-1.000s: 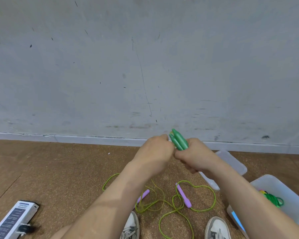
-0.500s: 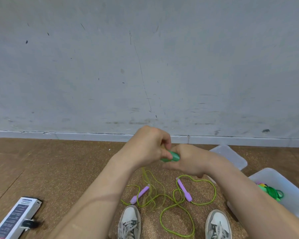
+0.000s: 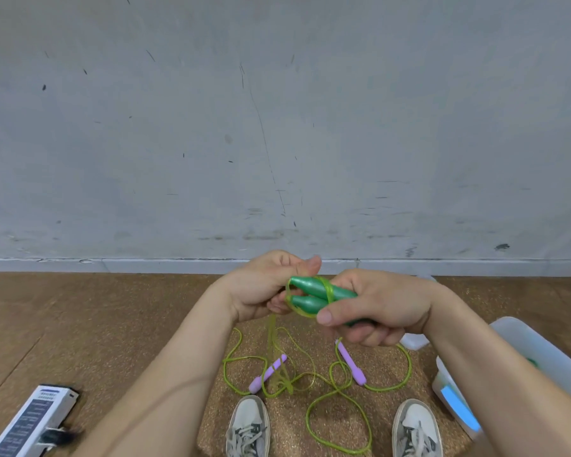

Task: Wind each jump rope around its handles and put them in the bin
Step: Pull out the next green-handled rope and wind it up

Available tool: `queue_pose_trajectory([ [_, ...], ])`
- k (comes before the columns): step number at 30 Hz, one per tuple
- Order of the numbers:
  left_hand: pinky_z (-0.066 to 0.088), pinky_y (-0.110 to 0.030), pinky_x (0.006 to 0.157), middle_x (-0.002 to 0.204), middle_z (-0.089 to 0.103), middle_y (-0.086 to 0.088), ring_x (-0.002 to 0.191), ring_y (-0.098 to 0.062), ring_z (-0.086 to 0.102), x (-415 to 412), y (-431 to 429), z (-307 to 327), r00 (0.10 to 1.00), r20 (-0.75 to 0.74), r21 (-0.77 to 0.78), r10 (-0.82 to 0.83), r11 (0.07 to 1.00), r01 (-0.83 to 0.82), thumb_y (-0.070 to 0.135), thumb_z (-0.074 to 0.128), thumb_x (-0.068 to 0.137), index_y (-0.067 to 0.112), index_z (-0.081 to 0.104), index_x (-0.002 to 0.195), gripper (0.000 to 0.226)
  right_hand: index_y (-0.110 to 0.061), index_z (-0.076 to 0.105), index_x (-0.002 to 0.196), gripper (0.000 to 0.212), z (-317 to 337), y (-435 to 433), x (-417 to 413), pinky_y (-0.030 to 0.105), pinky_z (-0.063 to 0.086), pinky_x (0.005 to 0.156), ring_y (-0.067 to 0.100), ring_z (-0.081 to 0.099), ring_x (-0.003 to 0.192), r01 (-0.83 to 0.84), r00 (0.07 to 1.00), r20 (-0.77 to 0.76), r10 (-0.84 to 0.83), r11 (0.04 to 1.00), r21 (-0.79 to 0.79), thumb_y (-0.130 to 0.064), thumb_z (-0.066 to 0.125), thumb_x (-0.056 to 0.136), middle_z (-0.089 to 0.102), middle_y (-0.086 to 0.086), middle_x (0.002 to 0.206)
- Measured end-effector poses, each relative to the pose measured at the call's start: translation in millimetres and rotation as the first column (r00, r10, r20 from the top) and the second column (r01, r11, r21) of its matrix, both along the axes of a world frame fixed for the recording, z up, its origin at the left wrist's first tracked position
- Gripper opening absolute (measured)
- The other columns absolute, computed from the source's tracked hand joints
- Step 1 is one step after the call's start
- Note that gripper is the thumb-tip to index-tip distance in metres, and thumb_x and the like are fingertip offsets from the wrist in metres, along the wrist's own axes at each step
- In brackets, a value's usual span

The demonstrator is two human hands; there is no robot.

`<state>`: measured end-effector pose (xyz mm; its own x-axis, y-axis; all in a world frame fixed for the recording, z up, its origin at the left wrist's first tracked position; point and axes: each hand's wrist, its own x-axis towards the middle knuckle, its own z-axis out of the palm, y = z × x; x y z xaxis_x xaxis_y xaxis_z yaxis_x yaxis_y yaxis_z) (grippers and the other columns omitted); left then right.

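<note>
My right hand [image 3: 373, 305] grips two green handles [image 3: 310, 293] held side by side, tips pointing left. A yellow-green rope [image 3: 327, 291] loops once around them. My left hand [image 3: 264, 285] pinches that rope beside the handle tips, and the rope's slack [image 3: 272, 341] hangs down to the floor. A second jump rope with purple handles [image 3: 267, 374] [image 3: 351, 362] and a green cord [image 3: 340, 413] lies loose on the cork floor between my shoes. The clear bin [image 3: 534, 347] stands at the right, partly hidden by my right forearm.
A grey wall [image 3: 277, 127] rises close in front. My two shoes [image 3: 249, 427] [image 3: 416, 430] stand at the bottom. A white box with dark print [image 3: 30, 420] lies at the lower left. A clear lid [image 3: 414, 341] shows behind my right hand.
The green handles have turned from pointing up to lying sideways. A loop of rope now goes around them, and my left hand has shifted to pinch the rope.
</note>
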<state>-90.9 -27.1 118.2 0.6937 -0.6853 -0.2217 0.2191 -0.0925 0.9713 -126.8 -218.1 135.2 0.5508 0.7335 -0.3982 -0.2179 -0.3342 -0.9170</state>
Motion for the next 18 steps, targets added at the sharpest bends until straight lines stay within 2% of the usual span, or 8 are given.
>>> queue_pose_trajectory([
  [3,0.012,-0.012,0.034,0.039,0.029,0.004,0.031,-0.003,0.021,-3,-12,1,0.989,-0.090,-0.050,0.116,0.991,-0.121,0.052,0.060,0.076,0.015,0.043,0.054,0.046,-0.025,0.059,0.057,0.028,-3,1,-2,0.008,0.016,0.034,0.005,0.021,0.033,0.112,0.993,0.017,-0.113,0.990,0.084,-0.032,0.059,0.084,0.032,-0.004,0.046],
  [7,0.007,-0.017,0.039,0.041,0.025,0.003,0.034,-0.004,0.017,-5,-24,2,0.963,-0.067,-0.044,0.260,0.964,-0.263,0.047,0.051,0.086,0.019,0.042,0.056,0.043,-0.017,0.054,0.069,0.023,-7,6,-1,0.009,0.017,0.034,0.006,0.022,0.034,0.293,0.953,0.032,-0.300,0.945,0.142,-0.032,0.059,0.086,0.032,-0.002,0.048],
  [10,0.012,-0.015,0.037,0.041,0.029,0.001,0.035,-0.005,0.018,-3,-28,-1,0.940,0.053,0.029,0.337,0.940,-0.339,0.030,0.043,0.100,0.015,0.053,0.057,0.047,-0.014,0.049,0.072,0.026,-7,7,3,0.008,0.014,0.034,0.006,0.020,0.035,0.420,0.904,0.017,-0.428,0.894,0.155,-0.025,0.052,0.096,0.031,-0.002,0.048],
  [12,0.019,-0.019,0.040,0.039,0.035,0.006,0.034,-0.007,0.023,-2,-30,-4,0.907,0.227,0.131,0.356,0.911,-0.390,0.024,0.040,0.102,0.012,0.054,0.066,0.041,-0.015,0.049,0.073,0.025,-8,8,6,0.009,0.012,0.035,0.007,0.018,0.036,0.523,0.848,0.005,-0.530,0.837,0.163,-0.025,0.048,0.097,0.030,-0.002,0.049],
  [14,0.030,-0.027,0.048,0.045,0.046,0.007,0.041,-0.010,0.039,-2,-27,-7,0.791,0.567,0.311,0.228,0.830,-0.463,0.027,0.041,0.101,0.018,0.057,0.077,0.030,-0.015,0.048,0.075,0.023,-8,6,12,0.010,0.012,0.035,0.007,0.018,0.037,0.636,0.765,-0.017,-0.644,0.751,0.177,-0.025,0.048,0.097,0.029,-0.002,0.051],
  [15,0.036,-0.031,0.055,0.055,0.054,0.005,0.053,-0.013,0.049,-4,-25,-8,0.704,0.706,0.405,0.075,0.773,-0.489,0.030,0.043,0.099,0.023,0.059,0.087,0.021,-0.015,0.048,0.076,0.023,-8,5,15,0.011,0.013,0.035,0.008,0.019,0.036,0.677,0.726,0.005,-0.687,0.717,0.166,-0.025,0.049,0.096,0.030,-0.002,0.050],
  [16,0.042,-0.033,0.063,0.069,0.061,0.003,0.068,-0.017,0.056,-6,-23,-7,0.620,0.779,0.487,-0.091,0.710,-0.508,0.031,0.045,0.098,0.026,0.059,0.100,0.016,-0.014,0.048,0.077,0.022,-9,3,17,0.013,0.014,0.036,0.009,0.021,0.036,0.701,0.698,0.077,-0.712,0.702,0.127,-0.025,0.050,0.096,0.031,-0.002,0.049],
  [18,0.046,-0.037,0.075,0.094,0.064,-0.002,0.091,-0.024,0.059,-11,-21,-1,0.490,0.812,0.566,-0.317,0.630,-0.532,0.030,0.045,0.097,0.024,0.056,0.116,0.023,-0.014,0.049,0.076,0.021,-12,-1,20,0.015,0.017,0.038,0.011,0.024,0.036,0.705,0.681,0.291,-0.672,0.709,-0.011,-0.025,0.054,0.093,0.035,-0.002,0.048],
])
